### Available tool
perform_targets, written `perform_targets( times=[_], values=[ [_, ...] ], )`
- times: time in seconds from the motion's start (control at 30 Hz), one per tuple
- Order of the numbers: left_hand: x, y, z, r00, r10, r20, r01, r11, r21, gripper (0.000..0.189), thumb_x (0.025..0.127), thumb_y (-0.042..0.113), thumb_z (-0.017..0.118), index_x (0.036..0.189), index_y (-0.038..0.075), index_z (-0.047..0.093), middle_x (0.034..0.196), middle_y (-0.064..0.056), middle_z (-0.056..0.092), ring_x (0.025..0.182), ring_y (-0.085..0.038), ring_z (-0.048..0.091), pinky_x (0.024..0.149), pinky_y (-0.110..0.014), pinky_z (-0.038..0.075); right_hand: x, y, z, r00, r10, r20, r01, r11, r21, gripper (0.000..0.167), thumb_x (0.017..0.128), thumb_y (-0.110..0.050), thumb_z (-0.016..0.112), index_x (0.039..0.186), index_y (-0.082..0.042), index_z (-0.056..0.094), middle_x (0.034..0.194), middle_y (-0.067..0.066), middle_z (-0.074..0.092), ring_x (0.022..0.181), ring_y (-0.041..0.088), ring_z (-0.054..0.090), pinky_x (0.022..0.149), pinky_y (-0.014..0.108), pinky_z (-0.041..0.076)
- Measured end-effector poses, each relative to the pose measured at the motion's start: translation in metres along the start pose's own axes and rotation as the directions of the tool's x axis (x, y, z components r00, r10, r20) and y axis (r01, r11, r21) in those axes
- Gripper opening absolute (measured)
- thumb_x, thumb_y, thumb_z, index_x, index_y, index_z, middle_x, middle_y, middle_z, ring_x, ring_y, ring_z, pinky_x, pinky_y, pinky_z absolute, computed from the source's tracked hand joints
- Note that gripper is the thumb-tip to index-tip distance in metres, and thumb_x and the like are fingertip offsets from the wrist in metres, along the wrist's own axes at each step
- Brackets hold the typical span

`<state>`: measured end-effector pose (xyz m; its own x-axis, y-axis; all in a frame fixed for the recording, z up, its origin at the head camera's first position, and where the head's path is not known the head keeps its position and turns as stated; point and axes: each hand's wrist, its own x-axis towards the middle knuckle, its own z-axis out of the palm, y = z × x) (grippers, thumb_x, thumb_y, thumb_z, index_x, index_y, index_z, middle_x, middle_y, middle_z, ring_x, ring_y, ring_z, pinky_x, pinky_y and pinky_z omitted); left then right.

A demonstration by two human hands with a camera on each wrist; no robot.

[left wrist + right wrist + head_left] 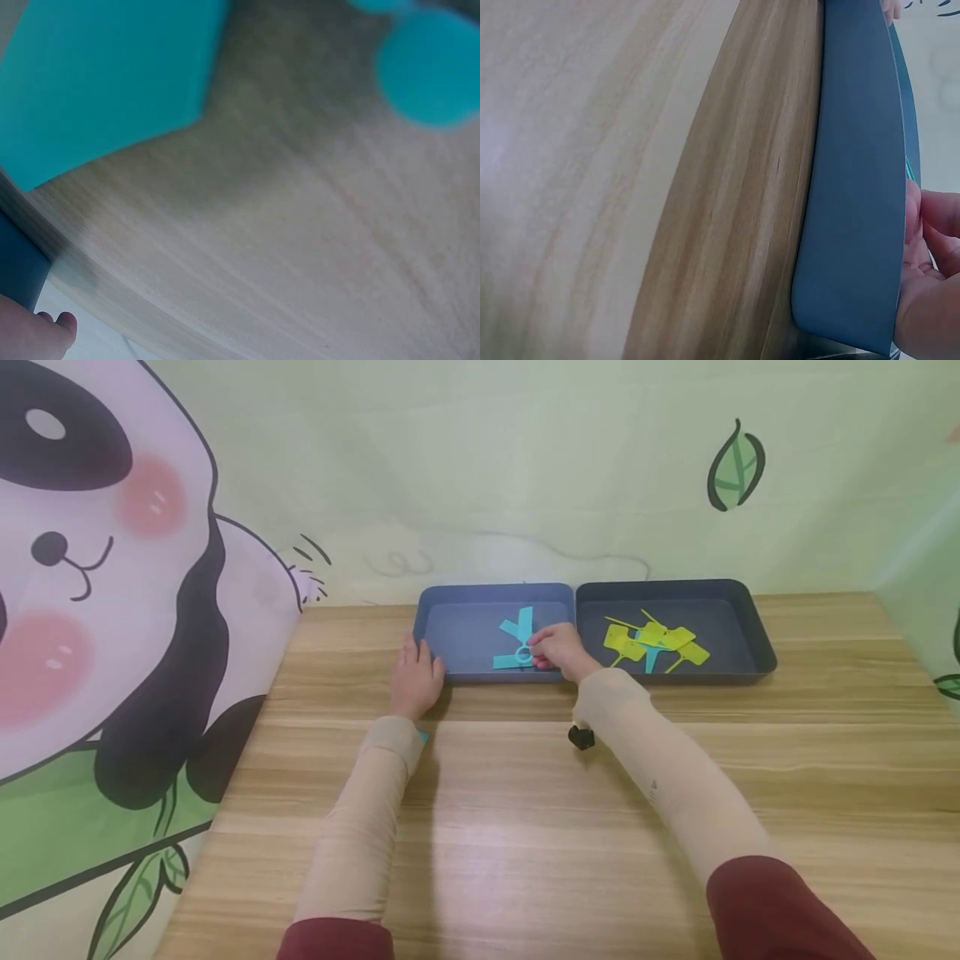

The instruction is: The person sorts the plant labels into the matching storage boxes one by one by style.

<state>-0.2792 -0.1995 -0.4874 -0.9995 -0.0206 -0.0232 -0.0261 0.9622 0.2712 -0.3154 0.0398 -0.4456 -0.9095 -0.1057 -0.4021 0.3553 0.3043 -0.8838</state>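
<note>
In the head view my right hand (558, 650) is over the right part of the left tray (461, 635). Its thumb and fingertips pinch a teal cable tie tag (522, 654) by a looped strap. Other flat teal tags (525, 623) show beside those fingertips. My left hand (417, 681) rests against the tray's front left corner, fingers fairly straight along its wall. From the right wrist view, the right hand (934, 247) bends over the tray's outer wall (859, 172), which hides most of the tag.
A second dark tray (761, 647) adjoins on the right, holding several yellow tags (652, 635) and a teal one (654, 658). Under the left wrist a teal piece (423, 737) peeks out; teal shapes (112, 75) loom blurred in the left wrist view. The wooden table (510, 827) meets a printed backdrop.
</note>
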Motion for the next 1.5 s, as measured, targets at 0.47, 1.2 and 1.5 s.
perform_targets(
  times=[0.47,1.2,1.5],
  values=[
    [-0.005,0.003,-0.005,1.0,0.001,0.009,-0.001,1.0,-0.015,0.056,0.095,0.031,0.022,0.138,-0.005,0.02,0.147,-0.022,0.003,0.135,-0.034,0.01,0.112,-0.038,0.01,0.001,-0.003,0.005,0.997,-0.071,-0.026,0.065,0.983,-0.171,0.019,0.08,0.003,0.051,0.096,0.007,0.061,0.08,0.012,0.057,0.047,0.007,0.051,0.053,0.021,0.05],
    [-0.001,0.001,0.0,1.0,-0.005,-0.003,0.005,1.0,-0.007,0.056,0.094,0.032,0.023,0.138,-0.003,0.022,0.147,-0.021,0.003,0.135,-0.034,0.012,0.111,-0.04,0.013,-0.005,-0.012,-0.009,0.993,0.082,0.082,-0.106,0.925,0.364,0.039,0.086,0.001,0.049,0.124,0.005,0.044,0.08,0.008,0.06,0.057,0.01,0.058,0.055,0.019,0.049],
    [-0.002,0.001,-0.001,1.0,0.004,-0.013,-0.004,1.0,-0.019,0.056,0.094,0.031,0.022,0.138,-0.004,0.023,0.147,-0.022,0.003,0.135,-0.034,0.011,0.111,-0.04,0.012,-0.028,-0.015,0.013,0.979,0.007,0.206,-0.087,0.92,0.382,0.035,0.086,-0.001,0.049,0.12,0.007,0.043,0.074,0.005,0.056,0.057,0.011,0.054,0.054,0.02,0.046]
  ],
)
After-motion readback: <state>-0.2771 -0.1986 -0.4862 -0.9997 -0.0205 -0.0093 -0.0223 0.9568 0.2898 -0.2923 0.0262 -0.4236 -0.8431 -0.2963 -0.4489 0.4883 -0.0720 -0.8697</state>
